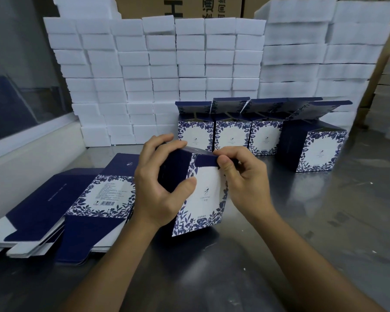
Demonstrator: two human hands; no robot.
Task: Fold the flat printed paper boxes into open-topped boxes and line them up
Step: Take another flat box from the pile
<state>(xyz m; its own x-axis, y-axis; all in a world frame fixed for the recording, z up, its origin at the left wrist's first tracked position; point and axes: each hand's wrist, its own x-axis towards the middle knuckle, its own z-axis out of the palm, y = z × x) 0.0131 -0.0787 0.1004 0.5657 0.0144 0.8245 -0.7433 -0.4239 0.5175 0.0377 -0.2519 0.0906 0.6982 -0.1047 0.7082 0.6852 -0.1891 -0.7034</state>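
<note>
Steel, scuffed and dully reflective, makes up the surface (324,221), and behind it white foam blocks (162,70) are stacked in a wall, with brown cartons (178,6) above them. A glass panel stands at the left.

Both hands work one box (200,194), held upright near the middle of the surface. The left hand (162,185) grips its dark blue side, thumb pressed on the printed front and fingers wrapped over the top edge. The right hand (241,174) pinches a dark flap (206,162) at the box's top, fingers curled tight on it.

Four folded boxes (252,136) stand in a row behind, lids raised, the rightmost one set a little forward and turned. A stack of flat blanks (77,203) lies to the left, just beside the left wrist.

Judging from the grip, the risk lies in the flap: too hard a pull could crease or tear the paper at the fold, and a squeeze from the left hand could dent the thin wall. The box's base cannot be seen, so whether it is locked is unclear; if not, it could spring flat when released. The left forearm sits close to the blanks and could nudge them off square.
</note>
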